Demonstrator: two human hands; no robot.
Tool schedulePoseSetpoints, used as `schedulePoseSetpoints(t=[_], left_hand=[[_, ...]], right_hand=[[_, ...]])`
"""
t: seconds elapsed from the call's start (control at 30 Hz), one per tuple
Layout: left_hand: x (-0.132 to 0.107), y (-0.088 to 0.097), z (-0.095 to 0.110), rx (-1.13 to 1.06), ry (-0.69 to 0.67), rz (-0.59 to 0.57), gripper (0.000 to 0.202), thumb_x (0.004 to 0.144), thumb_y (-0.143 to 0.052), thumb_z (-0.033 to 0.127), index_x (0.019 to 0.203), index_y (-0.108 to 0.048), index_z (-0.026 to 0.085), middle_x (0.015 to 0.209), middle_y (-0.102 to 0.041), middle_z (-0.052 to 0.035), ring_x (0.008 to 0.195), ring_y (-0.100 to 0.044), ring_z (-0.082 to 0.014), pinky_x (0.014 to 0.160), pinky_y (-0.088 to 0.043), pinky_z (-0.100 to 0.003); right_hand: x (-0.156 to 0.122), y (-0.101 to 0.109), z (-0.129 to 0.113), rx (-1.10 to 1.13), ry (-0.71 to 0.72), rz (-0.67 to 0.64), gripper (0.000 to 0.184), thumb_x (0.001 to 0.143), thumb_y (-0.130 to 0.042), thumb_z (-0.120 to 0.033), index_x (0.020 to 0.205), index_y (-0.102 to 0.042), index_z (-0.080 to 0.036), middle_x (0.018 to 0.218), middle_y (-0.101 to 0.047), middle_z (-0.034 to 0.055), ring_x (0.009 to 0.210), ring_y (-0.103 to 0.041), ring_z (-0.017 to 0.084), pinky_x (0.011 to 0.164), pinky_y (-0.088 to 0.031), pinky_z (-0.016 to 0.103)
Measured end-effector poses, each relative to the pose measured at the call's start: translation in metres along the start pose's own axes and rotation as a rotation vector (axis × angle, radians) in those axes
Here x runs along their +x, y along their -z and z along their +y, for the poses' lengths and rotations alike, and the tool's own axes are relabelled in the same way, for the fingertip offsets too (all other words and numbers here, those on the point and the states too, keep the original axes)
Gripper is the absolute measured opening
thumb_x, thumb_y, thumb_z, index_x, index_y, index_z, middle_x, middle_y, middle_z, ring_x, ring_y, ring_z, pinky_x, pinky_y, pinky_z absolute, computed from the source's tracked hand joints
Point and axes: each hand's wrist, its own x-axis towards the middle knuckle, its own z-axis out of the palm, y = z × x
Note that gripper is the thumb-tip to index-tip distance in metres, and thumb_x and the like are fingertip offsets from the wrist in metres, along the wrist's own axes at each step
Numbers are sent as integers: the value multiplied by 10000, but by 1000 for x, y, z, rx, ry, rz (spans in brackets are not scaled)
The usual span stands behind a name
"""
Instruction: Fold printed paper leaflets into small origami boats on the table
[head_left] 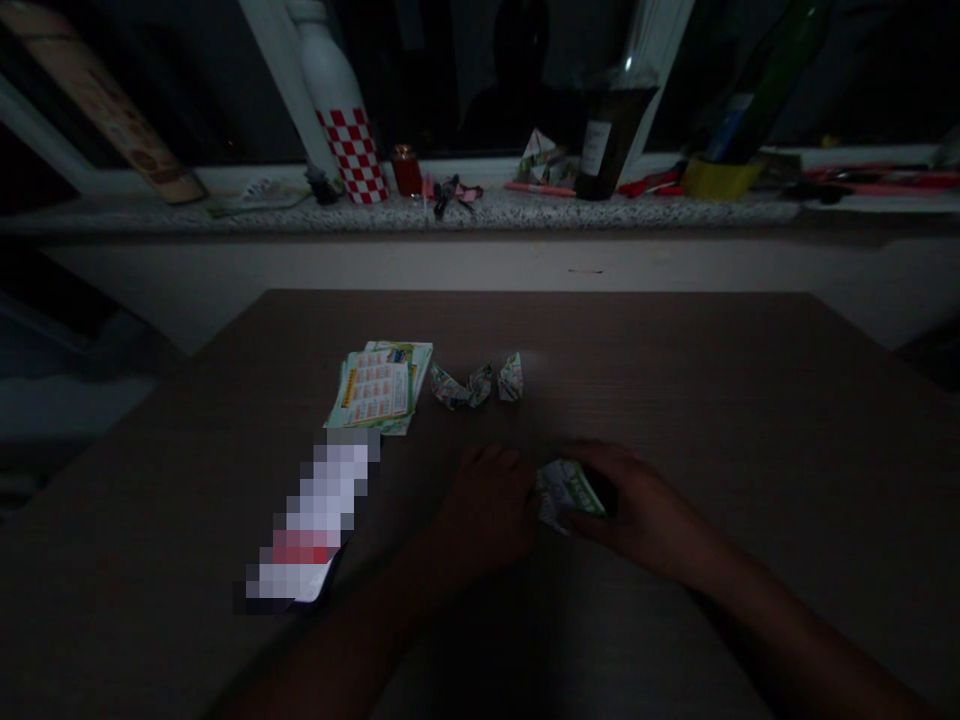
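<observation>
A small folded piece of printed paper (564, 492), green and white, is between my two hands just above the table or on it; the dim light hides which. My right hand (626, 495) grips its right side, thumb below and fingers over the far edge. Curled fingers of my left hand (491, 500) close on its left edge, their tips hidden. Farther back stand folded paper pieces (511, 378), with a pair of joined-looking ones (461, 386) to their left. A stack of printed leaflets (379, 388) lies left of these.
A bright, pixelated flat device (315, 520) lies left of my left forearm on the wooden table (675, 370). On the granite windowsill (495, 215) behind are a red-checked white bottle (352, 150), a small red jar (406, 172), a dark labelled container (607, 145) and a yellow holder (721, 178).
</observation>
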Motion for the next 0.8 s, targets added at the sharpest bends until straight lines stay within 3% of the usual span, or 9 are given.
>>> schedulePoseSetpoints(t=[0.13, 0.3, 0.43, 0.6, 0.8], left_hand=[[1, 1, 0, 1, 4, -6, 162, 869, -473, 249, 868, -609, 160, 937, -623, -79, 907, -553, -245, 826, -398, -408], [2, 1, 0, -8, -4, -13, 163, 858, -485, 257, 885, -612, 158, 936, -632, -83, 917, -561, -246, 840, -395, -406], [3, 0, -1, -5, -12, -14, 162, 839, -498, 255, 885, -615, 153, 921, -635, -86, 905, -564, -248, 835, -397, -410], [4, 2, 0, -3, 1, -27, 139, 836, -502, 235, 866, -612, 155, 926, -636, -85, 915, -563, -248, 829, -397, -409], [5, 2, 0, 6, -9, -22, 147, 844, -493, 248, 845, -606, 154, 910, -641, -84, 895, -571, -242, 822, -406, -406]], right_hand=[[-1, -1, -5, 116, -7, 4, 482, 768, -613, -186, 1239, -527, -230, 1086, -677, 58, 890, -653, 210, 801, -521, 346], [-1, 3, -10, 112, 96, 17, 501, 755, -600, -121, 1235, -540, -252, 1172, -652, 46, 1041, -617, 218, 898, -491, 348], [-1, 6, -13, 95, 149, -22, 436, 765, -575, -94, 1169, -599, -255, 1096, -677, 48, 999, -631, 207, 877, -492, 342], [2, 2, -13, 16, 137, -60, 358, 748, -637, -131, 1080, -653, -265, 995, -703, 40, 909, -650, 217, 830, -483, 356], [3, -2, -12, -3, 97, -83, 298, 741, -665, -139, 1014, -671, -260, 1010, -713, 35, 920, -653, 226, 846, -464, 365]])
